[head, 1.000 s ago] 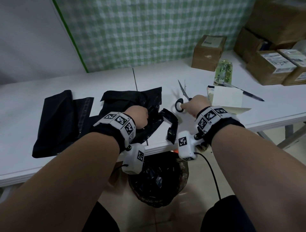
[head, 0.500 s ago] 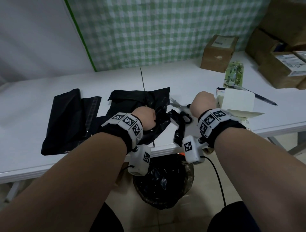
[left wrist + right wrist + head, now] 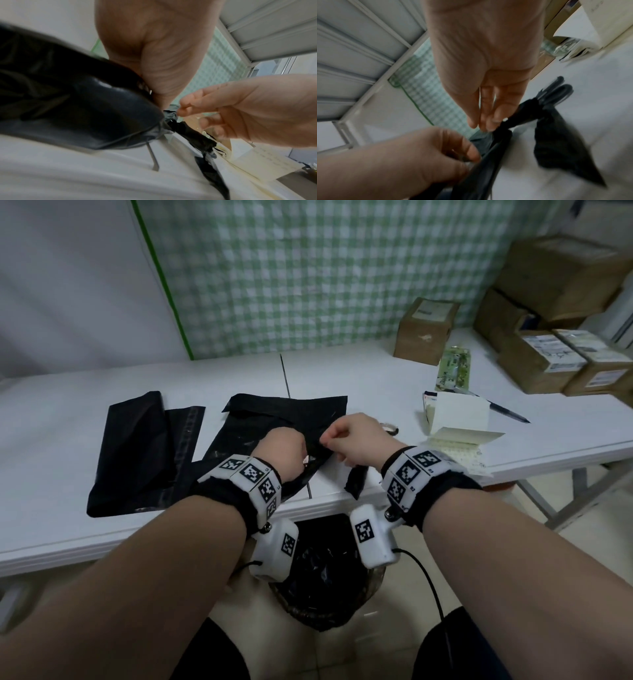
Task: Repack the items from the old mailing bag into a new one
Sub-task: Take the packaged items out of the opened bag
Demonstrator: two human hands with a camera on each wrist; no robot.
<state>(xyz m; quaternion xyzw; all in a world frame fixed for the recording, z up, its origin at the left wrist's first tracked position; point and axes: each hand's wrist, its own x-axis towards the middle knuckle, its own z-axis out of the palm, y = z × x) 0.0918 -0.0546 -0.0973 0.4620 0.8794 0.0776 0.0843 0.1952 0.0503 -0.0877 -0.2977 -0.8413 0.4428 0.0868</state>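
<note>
Pinching with thumb and fingertips, both the left hand and right hand grip the crumpled black plastic mailing bag at its torn corner. It lies on the white table, near the front edge. Knuckles face up, and a dangling strip seems part of it.

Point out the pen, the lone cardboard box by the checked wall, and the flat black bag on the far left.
pen (image 3: 503, 410): head view, mid barrel.
cardboard box (image 3: 423, 340): head view, front face.
flat black bag (image 3: 133, 453): head view, middle of its top.

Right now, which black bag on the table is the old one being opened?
On the white table, two black bags lie near the front edge. The old mailing bag is the crumpled one in the middle, gripped by both hands; the other bag, to its left, lies flat and untouched.
</note>
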